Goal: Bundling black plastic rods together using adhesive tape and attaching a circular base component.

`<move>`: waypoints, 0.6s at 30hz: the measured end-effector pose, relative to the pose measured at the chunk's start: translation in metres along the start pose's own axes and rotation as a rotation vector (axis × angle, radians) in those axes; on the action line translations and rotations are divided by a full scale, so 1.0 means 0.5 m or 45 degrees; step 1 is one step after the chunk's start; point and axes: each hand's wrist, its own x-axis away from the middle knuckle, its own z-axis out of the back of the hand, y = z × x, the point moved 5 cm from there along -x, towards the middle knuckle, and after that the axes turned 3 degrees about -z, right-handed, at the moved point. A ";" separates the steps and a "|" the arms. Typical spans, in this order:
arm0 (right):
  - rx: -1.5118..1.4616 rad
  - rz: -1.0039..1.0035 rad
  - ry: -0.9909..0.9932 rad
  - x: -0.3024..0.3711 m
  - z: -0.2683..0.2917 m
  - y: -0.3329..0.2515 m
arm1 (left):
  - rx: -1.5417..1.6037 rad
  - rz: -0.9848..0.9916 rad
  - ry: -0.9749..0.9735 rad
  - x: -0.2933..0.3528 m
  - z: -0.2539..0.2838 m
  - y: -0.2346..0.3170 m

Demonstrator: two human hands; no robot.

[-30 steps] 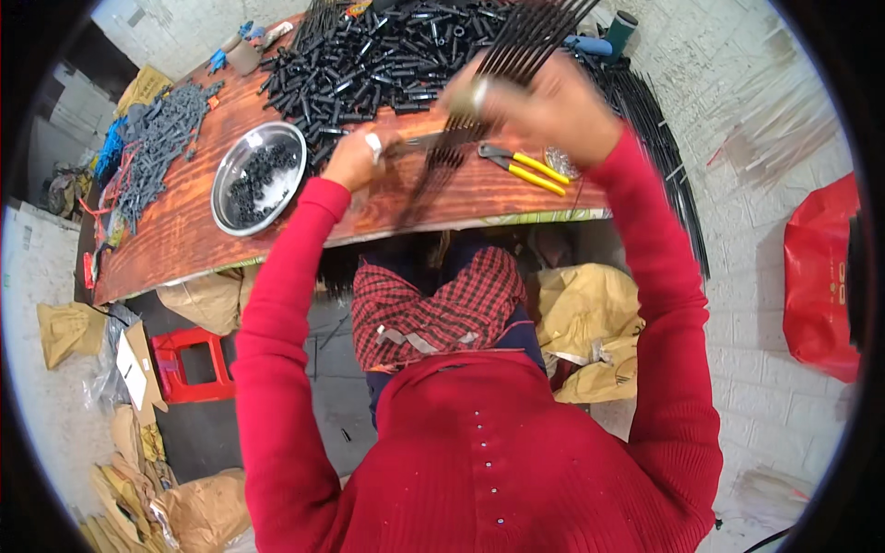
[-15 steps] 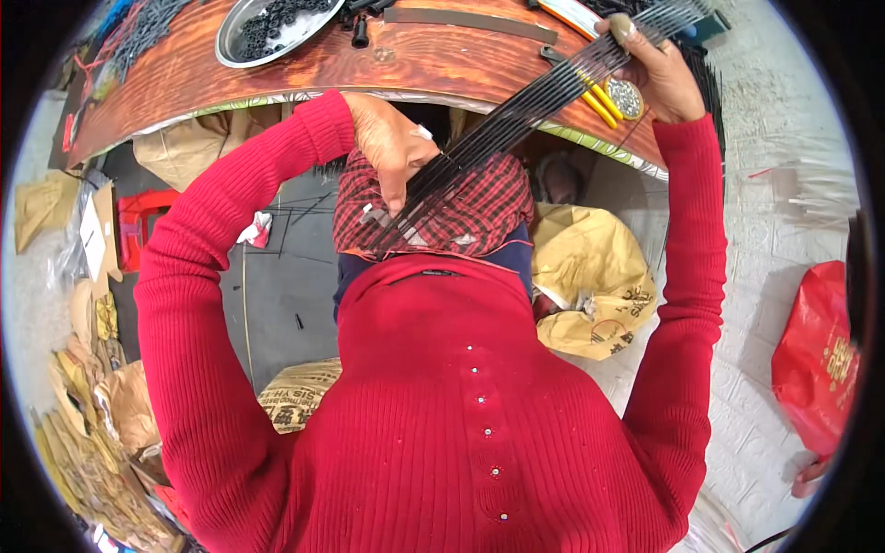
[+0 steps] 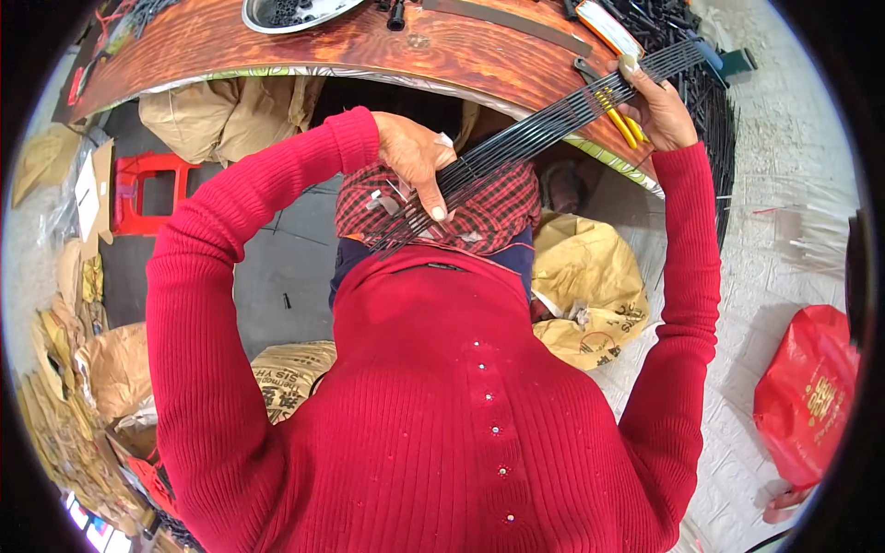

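A flat, fanned bundle of thin black rods (image 3: 525, 138) slants across my lap, its far end up at the right over the table. My left hand (image 3: 415, 157) is closed on the lower part, thumb laid over the rods, with a white wrap on one finger. Toward the upper end my right hand (image 3: 659, 106) grips the same bundle, thumb on top. Beneath the lower ends lies a red-and-black checked cloth (image 3: 484, 207) on my lap. Yellow-handled pliers (image 3: 616, 115) rest on the table beside my right hand, partly behind the rods.
The wood-grained table (image 3: 313, 60) curves across the far side, bearing a metal bowl (image 3: 300, 26) of small black parts and a pile of black pieces (image 3: 659, 28). Under it are paper sacks (image 3: 230, 115). A yellow sack (image 3: 590, 276), red stool (image 3: 152, 194) and red bag (image 3: 807, 396) stand around me.
The rods have spread into a flatter fan, and my left thumb now lies across them. My right hand sits slightly lower in view; the table has shifted upward in the picture.
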 end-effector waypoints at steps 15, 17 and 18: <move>0.620 -0.500 -0.754 0.137 -0.064 0.032 | 0.373 -0.087 -0.497 0.020 -0.041 -0.025; 0.678 -0.466 -0.855 0.174 -0.106 0.040 | 0.347 0.008 -0.564 0.025 -0.043 -0.042; 0.634 -0.320 -0.841 0.185 -0.133 0.042 | 0.332 0.053 -0.602 0.027 -0.049 -0.049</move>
